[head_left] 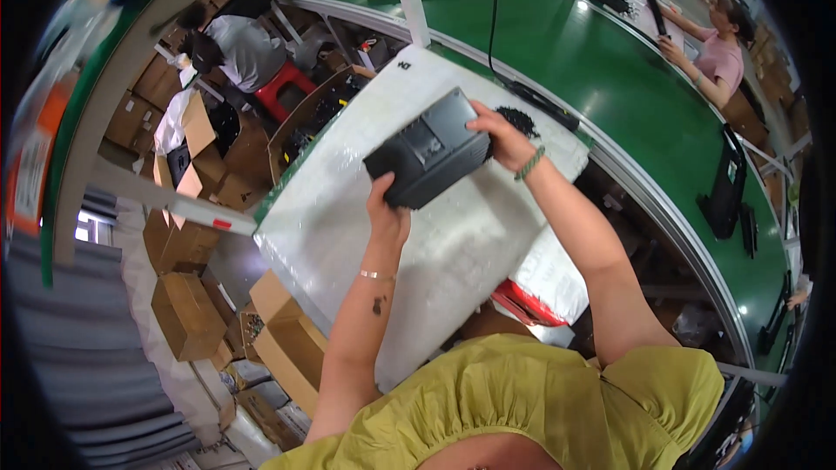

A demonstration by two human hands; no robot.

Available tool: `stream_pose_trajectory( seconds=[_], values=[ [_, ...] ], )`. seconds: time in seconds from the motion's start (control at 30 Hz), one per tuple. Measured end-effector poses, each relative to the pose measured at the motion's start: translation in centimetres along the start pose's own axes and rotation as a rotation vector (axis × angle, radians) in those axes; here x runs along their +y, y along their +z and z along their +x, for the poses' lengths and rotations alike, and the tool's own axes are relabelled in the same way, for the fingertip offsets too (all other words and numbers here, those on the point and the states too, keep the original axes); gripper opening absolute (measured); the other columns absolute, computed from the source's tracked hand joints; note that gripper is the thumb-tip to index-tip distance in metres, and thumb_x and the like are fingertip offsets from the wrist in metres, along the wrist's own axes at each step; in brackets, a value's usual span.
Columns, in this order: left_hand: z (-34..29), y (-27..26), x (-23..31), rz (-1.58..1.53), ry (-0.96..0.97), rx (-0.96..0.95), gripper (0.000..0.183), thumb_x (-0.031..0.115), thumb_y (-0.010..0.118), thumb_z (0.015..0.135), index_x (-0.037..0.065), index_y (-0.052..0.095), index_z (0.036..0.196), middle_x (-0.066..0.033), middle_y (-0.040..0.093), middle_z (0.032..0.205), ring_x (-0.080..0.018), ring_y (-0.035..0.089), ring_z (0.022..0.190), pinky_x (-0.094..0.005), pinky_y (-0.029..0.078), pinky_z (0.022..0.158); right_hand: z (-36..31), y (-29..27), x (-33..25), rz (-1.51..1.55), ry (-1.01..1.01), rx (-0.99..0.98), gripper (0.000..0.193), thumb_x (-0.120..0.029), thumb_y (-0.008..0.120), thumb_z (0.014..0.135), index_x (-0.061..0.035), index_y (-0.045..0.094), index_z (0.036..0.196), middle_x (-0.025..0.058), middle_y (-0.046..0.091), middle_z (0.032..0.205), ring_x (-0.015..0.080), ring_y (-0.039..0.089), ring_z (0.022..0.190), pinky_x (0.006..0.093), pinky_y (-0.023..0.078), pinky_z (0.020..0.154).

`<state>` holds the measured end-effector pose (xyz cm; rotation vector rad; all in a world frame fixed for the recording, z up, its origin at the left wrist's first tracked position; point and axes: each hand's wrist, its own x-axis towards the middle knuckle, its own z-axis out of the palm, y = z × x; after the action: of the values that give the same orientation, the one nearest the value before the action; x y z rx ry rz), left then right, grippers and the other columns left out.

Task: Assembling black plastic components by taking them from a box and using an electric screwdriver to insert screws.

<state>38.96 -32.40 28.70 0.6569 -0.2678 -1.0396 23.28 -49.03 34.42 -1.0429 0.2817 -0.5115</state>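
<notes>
Dark-grey boxy casing (418,165) is clamped between the left hand (387,207) and the right hand (508,141) near the frame's upper centre, over a white surface (335,226), beyond which a green belt (575,65) is seen curving down the right.

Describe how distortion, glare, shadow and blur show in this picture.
Head view: the green belt appears to bow, and the corners go black; head view, upper right: a small bright spot glares off the belt; head view, centre: soft shadow dims the white table near the box, which looks fairly clear; head view, left edge: an orange object looks blurred.
</notes>
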Motion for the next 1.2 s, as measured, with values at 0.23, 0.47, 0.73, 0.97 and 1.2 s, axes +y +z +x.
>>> stream_pose_trajectory(
  seconds=[0.23, 0.47, 0.73, 0.97, 1.2],
  values=[
    [22.1, 0.3, -3.8, -0.001, 0.045, 0.008, 0.027, 0.020, 0.054, 0.078, 0.004, 0.058, 0.099, -0.0069, 0.062, 0.097, -0.0225, 0.058, 0.091, -0.0337, 0.043, 0.086, 18.7, -13.3, -1.4, -0.009, 0.005, 0.098, 0.053, -0.023, 0.063, 0.072, -0.0068, 0.048, 0.121, 0.0032, 0.058, 0.102, 0.0126, 0.056, 0.090, 0.0269, 0.045, 0.080],
    [35.8, -0.4, -4.5, 0.033, 0.015, 0.012, 0.031, 0.010, 0.057, 0.071, 0.014, 0.046, 0.099, -0.0015, 0.054, 0.087, -0.0171, 0.055, 0.084, -0.0316, 0.045, 0.077, 28.1, -18.7, -3.2, 0.024, 0.027, 0.256, 0.054, -0.024, 0.065, 0.070, -0.0083, 0.050, 0.120, 0.0032, 0.057, 0.105, 0.0157, 0.053, 0.093, 0.0296, 0.043, 0.083],
    [38.3, 1.1, -4.7, 0.182, -0.089, 0.232, 0.030, 0.025, 0.061, 0.071, 0.007, 0.059, 0.095, -0.0054, 0.063, 0.092, -0.0217, 0.058, 0.087, -0.0369, 0.045, 0.082, 36.0, -24.8, 1.3, 0.082, 0.193, 0.306, 0.032, -0.031, 0.066, 0.066, -0.0092, 0.060, 0.088, 0.0049, 0.062, 0.083, 0.0182, 0.058, 0.077, 0.0314, 0.045, 0.075],
    [36.3, 3.5, -1.1, 0.457, -0.440, 0.344, 0.043, 0.035, 0.063, 0.068, 0.012, 0.054, 0.103, -0.0049, 0.047, 0.113, -0.0281, 0.041, 0.107, -0.0577, 0.025, 0.095, 36.1, -23.9, 0.1, 0.024, 0.091, 0.265, 0.032, -0.030, 0.066, 0.065, -0.0087, 0.064, 0.090, 0.0028, 0.062, 0.083, 0.0140, 0.058, 0.073, 0.0269, 0.046, 0.070],
    [37.7, 2.7, -1.3, 0.769, 0.134, 0.207, 0.067, 0.026, 0.065, 0.077, 0.016, 0.026, 0.131, -0.0063, 0.037, 0.122, -0.0182, 0.040, 0.107, -0.0369, 0.033, 0.087, 39.4, -23.9, -0.9, -0.719, -0.239, 0.366, 0.037, -0.037, 0.055, 0.078, -0.0160, 0.063, 0.107, 0.0067, 0.063, 0.102, 0.0200, 0.058, 0.093, 0.0299, 0.043, 0.083]
  ],
)
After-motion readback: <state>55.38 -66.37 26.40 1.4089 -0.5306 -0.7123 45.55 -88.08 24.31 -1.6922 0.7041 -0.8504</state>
